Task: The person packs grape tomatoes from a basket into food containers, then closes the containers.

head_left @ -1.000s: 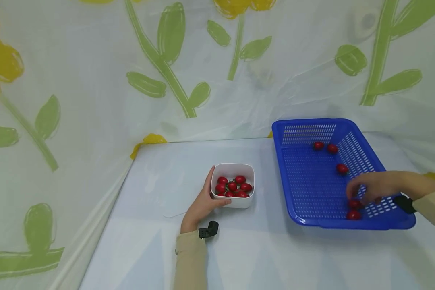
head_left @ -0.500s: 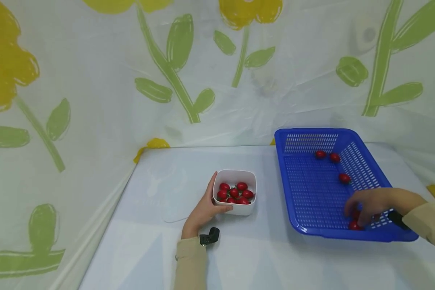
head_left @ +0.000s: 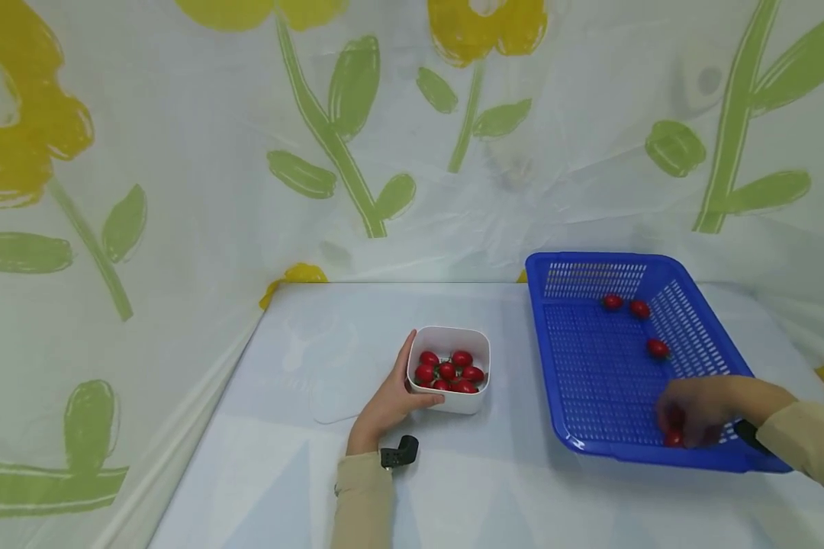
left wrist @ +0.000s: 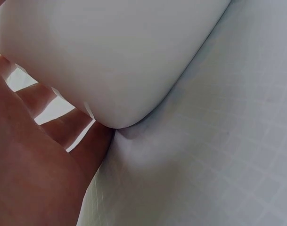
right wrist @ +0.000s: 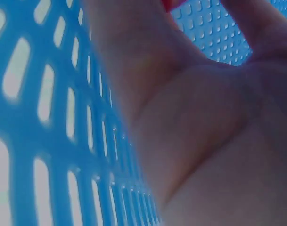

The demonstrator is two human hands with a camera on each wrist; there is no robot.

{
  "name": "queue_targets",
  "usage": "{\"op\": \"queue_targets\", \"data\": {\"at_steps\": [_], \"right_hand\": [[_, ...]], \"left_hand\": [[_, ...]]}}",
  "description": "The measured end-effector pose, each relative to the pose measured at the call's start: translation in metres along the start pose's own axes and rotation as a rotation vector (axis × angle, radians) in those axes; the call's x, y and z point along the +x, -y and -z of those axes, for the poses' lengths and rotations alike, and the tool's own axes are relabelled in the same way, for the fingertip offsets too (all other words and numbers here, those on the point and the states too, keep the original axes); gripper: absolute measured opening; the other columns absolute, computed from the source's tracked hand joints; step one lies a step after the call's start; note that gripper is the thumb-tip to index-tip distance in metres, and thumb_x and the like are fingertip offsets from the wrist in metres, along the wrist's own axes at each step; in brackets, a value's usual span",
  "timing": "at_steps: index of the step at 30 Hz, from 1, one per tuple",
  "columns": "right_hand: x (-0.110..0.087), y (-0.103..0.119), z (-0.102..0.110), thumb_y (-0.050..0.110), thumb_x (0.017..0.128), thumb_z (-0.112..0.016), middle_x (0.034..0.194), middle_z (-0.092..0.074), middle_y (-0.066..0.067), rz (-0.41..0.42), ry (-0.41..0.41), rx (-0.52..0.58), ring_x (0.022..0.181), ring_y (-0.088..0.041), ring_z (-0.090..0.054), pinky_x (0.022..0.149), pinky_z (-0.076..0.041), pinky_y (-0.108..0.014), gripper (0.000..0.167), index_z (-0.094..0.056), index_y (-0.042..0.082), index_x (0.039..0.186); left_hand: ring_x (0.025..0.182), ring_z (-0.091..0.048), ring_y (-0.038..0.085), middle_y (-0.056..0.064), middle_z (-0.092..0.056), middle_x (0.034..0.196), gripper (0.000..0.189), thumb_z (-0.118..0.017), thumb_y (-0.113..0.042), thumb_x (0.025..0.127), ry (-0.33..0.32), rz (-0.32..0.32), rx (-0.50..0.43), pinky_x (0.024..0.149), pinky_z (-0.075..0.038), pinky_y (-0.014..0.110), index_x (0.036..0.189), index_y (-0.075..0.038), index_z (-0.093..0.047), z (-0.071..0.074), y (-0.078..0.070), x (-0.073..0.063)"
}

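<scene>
A small square white container (head_left: 463, 404) stands on the table with several red cherry tomatoes (head_left: 447, 371) inside. My left hand (head_left: 389, 400) grips it from the left side, thumb along the near wall. In the left wrist view, the fingers (left wrist: 89, 136) lie against the container's smooth wall (left wrist: 110, 61). My right hand (head_left: 703, 406) is down in the near right corner of the blue basket (head_left: 545, 358), fingers curled round a cherry tomato that they mostly hide. Another cherry tomato (head_left: 674, 439) shows below the fingers. A bit of red tomato (right wrist: 171, 4) appears beyond the palm in the right wrist view.
Three more cherry tomatoes lie in the basket: two at the back, one of them a red tomato (head_left: 613, 302), and a single tomato (head_left: 658, 349) by the right wall. A flower-printed curtain (head_left: 199, 152) hangs behind the white table (head_left: 302, 480).
My right hand has lowered onto the tomatoes in the basket corner and its fingers have closed in, covering most of them. The left hand keeps its hold on the container. The head view has tilted slightly.
</scene>
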State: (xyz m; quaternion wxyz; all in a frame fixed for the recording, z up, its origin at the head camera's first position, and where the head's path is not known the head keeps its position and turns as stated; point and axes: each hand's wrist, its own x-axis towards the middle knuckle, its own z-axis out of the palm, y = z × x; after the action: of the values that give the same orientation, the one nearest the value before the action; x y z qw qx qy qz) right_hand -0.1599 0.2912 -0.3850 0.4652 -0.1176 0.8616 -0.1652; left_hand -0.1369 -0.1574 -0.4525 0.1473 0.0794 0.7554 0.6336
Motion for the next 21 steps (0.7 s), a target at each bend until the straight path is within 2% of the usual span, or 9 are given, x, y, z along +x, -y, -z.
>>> {"op": "queue_targets", "data": {"at_steps": [4, 9, 12, 17, 21], "right_hand": [[0.009, 0.003, -0.005, 0.008, 0.072, -0.070, 0.089, -0.048, -0.007, 0.064, -0.051, 0.002, 0.072, -0.020, -0.051, 0.060, -0.049, -0.032, 0.023, -0.061, 0.011, 0.093], [0.014, 0.005, -0.006, 0.012, 0.069, -0.074, 0.099, -0.042, -0.010, 0.036, -0.089, 0.035, 0.079, -0.023, -0.048, 0.061, -0.051, -0.033, 0.030, -0.061, 0.013, 0.096], [0.013, 0.003, -0.004, 0.009, 0.067, -0.074, 0.100, -0.041, -0.011, 0.018, -0.083, 0.039, 0.080, -0.024, -0.048, 0.061, -0.051, -0.034, 0.033, -0.060, 0.013, 0.097], [0.011, -0.001, 0.000, 0.010, 0.066, -0.074, 0.097, -0.044, -0.011, 0.035, -0.081, 0.028, 0.078, -0.023, -0.048, 0.063, -0.049, -0.036, 0.036, -0.058, 0.011, 0.099], [0.012, -0.002, 0.005, 0.014, 0.068, -0.074, 0.097, -0.046, -0.009, 0.059, -0.131, -0.014, 0.080, -0.022, -0.048, 0.066, -0.048, -0.036, 0.038, -0.058, 0.011, 0.102]], "left_hand": [[0.130, -0.019, 0.019, -0.007, -0.020, 0.143, 0.107, -0.079, -0.026, 0.066, -0.006, 0.019, 0.014, 0.102, -0.023, 0.046, 0.140, -0.042, -0.004, 0.005, 0.001, -0.005], [0.130, -0.019, 0.017, -0.011, -0.020, 0.142, 0.108, -0.080, -0.025, 0.065, -0.004, -0.034, 0.005, 0.102, -0.022, 0.044, 0.139, -0.044, -0.004, 0.006, 0.017, 0.002], [0.130, -0.020, 0.016, -0.014, -0.021, 0.140, 0.107, -0.080, -0.025, 0.066, -0.001, -0.065, 0.001, 0.102, -0.023, 0.043, 0.139, -0.046, -0.004, 0.003, 0.023, 0.006], [0.129, -0.021, 0.015, -0.015, -0.022, 0.140, 0.106, -0.079, -0.025, 0.066, -0.010, -0.073, -0.007, 0.102, -0.023, 0.043, 0.138, -0.048, -0.005, -0.001, 0.022, 0.009], [0.129, -0.021, 0.015, -0.014, -0.021, 0.141, 0.106, -0.079, -0.026, 0.066, -0.014, -0.074, -0.005, 0.102, -0.023, 0.044, 0.138, -0.048, -0.005, -0.002, 0.021, 0.009]]}}
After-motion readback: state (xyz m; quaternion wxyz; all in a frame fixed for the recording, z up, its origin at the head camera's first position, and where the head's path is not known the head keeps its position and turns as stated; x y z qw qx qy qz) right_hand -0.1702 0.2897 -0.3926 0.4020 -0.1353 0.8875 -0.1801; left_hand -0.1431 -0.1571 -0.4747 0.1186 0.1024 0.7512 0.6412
